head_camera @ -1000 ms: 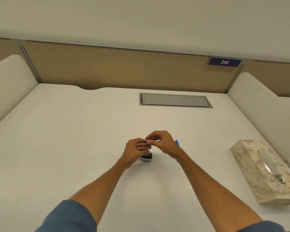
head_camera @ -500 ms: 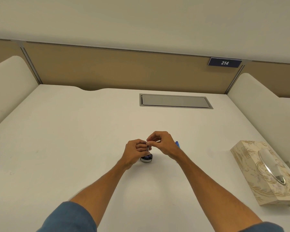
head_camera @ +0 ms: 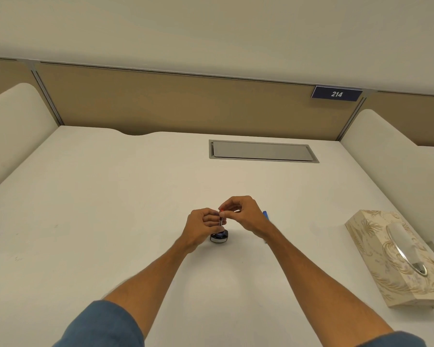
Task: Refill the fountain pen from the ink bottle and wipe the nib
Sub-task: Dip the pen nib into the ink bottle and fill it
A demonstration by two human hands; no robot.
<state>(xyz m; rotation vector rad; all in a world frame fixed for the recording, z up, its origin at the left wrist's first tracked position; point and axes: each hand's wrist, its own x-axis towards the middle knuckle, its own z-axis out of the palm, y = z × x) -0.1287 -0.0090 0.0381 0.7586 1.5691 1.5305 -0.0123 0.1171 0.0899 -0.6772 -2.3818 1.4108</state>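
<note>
A small dark ink bottle (head_camera: 219,237) stands on the white desk, partly hidden by my fingers. A thin fountain pen part (head_camera: 221,219) is held upright right over the bottle's mouth. My left hand (head_camera: 201,227) grips its lower portion, and my right hand (head_camera: 243,214) pinches its top end, where a small red tip shows. Whether the nib sits in the ink is hidden. A blue pen piece (head_camera: 266,214) lies on the desk behind my right wrist.
A patterned beige tissue box (head_camera: 396,259) with a tissue poking out sits at the right edge. A grey cable hatch (head_camera: 262,151) is set into the desk at the back. Low white dividers flank both sides.
Both hands stay over the ink bottle with only slight finger movement at the pen's top.
</note>
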